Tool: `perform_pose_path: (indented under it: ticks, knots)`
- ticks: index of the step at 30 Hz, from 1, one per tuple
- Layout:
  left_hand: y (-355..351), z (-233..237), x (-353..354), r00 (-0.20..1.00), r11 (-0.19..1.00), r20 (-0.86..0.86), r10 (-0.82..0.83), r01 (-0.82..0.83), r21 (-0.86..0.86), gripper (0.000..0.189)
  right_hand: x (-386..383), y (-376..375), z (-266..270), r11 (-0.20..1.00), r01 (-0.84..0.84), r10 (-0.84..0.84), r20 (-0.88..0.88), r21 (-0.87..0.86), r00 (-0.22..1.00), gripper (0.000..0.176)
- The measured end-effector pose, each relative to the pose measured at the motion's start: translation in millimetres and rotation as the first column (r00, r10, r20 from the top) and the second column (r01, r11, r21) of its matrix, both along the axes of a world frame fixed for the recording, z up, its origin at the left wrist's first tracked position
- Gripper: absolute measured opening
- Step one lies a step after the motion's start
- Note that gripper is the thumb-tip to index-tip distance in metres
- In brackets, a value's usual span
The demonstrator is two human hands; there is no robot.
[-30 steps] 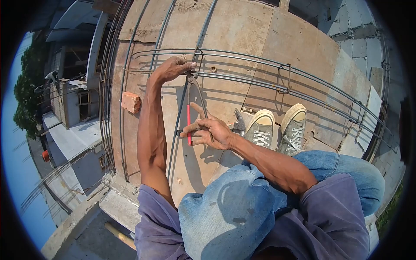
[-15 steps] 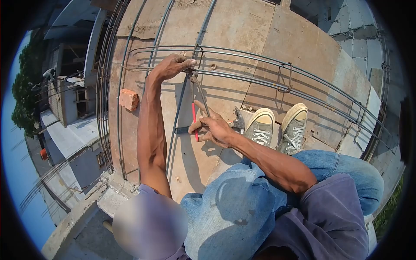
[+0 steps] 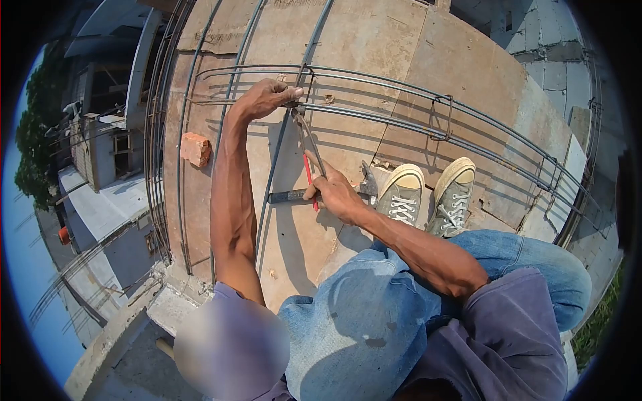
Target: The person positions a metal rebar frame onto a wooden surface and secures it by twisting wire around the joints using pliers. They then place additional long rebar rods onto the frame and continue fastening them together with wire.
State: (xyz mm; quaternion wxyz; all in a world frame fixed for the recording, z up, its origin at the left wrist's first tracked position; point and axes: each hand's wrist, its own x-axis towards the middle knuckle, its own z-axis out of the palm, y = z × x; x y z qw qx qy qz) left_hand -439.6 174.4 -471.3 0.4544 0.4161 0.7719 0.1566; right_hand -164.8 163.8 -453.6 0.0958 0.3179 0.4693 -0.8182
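Observation:
My left hand (image 3: 266, 99) is closed at the rebar cage (image 3: 388, 119), fingers pinched near a bar crossing; what they hold is too small to tell. My right hand (image 3: 334, 194) grips red-handled pliers (image 3: 309, 175), whose jaws reach up to the same crossing, just below my left fingertips. Behind the pliers and my right hand lies a hammer (image 3: 287, 196) with a dark handle, its metal head beside my shoe. A thin stirrup (image 3: 449, 119) rings the long bars further right.
A broken brick (image 3: 195, 150) rests on the plywood deck (image 3: 481, 87) to the left. My shoes (image 3: 401, 194) stand right of the hammer. Several long bars run along the deck's left edge, beyond which buildings stand lower down.
The pliers' handles have swung right and come closer together, as my right hand closed further round them. My left hand has stayed at the crossing.

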Motion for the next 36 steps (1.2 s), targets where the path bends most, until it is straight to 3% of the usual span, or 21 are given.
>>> perform_pose_path:
  ticks: [3,7,9,14,16,18,19,20,21,26,27,28,29,32,34,36]
  knots:
    - [-1,-5,-1,1.0,1.0,-0.009,-0.006,0.006,0.013,0.064,-3,-7,10,0.99,0.138,-0.137,0.099,-0.008,0.986,0.053]
    - [-5,-10,1,1.0,1.0,0.007,-0.003,0.003,0.024,0.066,-5,1,4,0.977,0.119,-0.087,0.176,-0.175,0.981,0.048]
    - [-7,-7,6,1.0,1.0,-0.028,0.01,-0.01,0.0,0.065,-1,16,7,0.853,0.138,-0.048,0.188,-0.503,0.981,0.035]
    - [-10,-12,14,0.997,0.997,-0.066,0.043,-0.047,-0.059,0.063,-2,45,14,0.821,0.076,0.078,0.243,-0.565,0.967,0.032]
    - [-14,-14,21,0.988,0.987,-0.027,0.154,-0.153,0.049,0.059,-1,58,15,0.838,-0.017,0.169,0.231,-0.545,0.958,0.034]
    - [-18,-15,26,0.984,0.986,-0.069,0.162,-0.159,0.042,0.06,1,70,11,0.862,-0.055,0.2,0.24,-0.504,0.95,0.037]
    - [-16,-15,25,0.979,0.986,-0.12,0.163,-0.16,0.035,0.062,2,81,8,0.926,-0.256,0.328,0.256,-0.277,0.909,0.039]
    - [-16,-15,28,0.979,0.986,-0.116,0.165,-0.162,0.037,0.062,6,89,5,0.894,-0.446,0.437,0.306,-0.043,0.846,0.041]
    - [-17,-14,29,0.981,0.984,-0.102,0.167,-0.161,0.071,0.062,6,95,9,0.909,-0.394,0.417,0.267,-0.135,0.869,0.043]
    - [-17,-20,24,0.978,0.988,-0.143,0.149,-0.143,0.054,0.058,4,122,4,0.93,-0.35,0.366,0.353,-0.112,0.861,0.041]
    - [-24,-30,26,0.977,0.983,-0.119,0.174,-0.165,0.081,0.06,8,156,-18,0.732,-0.654,0.593,0.293,0.192,0.75,0.042]
    - [-24,-36,28,0.974,0.974,-0.097,0.204,-0.192,0.116,0.062,9,179,-29,0.374,-0.791,0.768,0.316,0.485,0.557,0.044]
    - [-22,-28,35,0.978,0.979,-0.107,0.18,-0.168,0.111,0.061,7,182,-16,0.369,-0.794,0.771,0.317,0.483,0.552,0.044]
    - [-33,-36,37,0.975,0.97,-0.092,0.202,-0.186,0.158,0.061,4,164,37,0.618,-0.784,0.708,0.388,0.061,0.589,0.05]
    - [-22,-32,26,0.974,0.972,-0.089,0.207,-0.194,0.132,0.061,17,140,27,0.816,-0.541,0.577,0.233,-0.203,0.783,0.051]
    - [-28,-30,28,0.981,0.982,-0.043,0.189,-0.189,0.005,0.062,25,114,18,0.845,-0.428,0.501,0.193,-0.322,0.844,0.053]
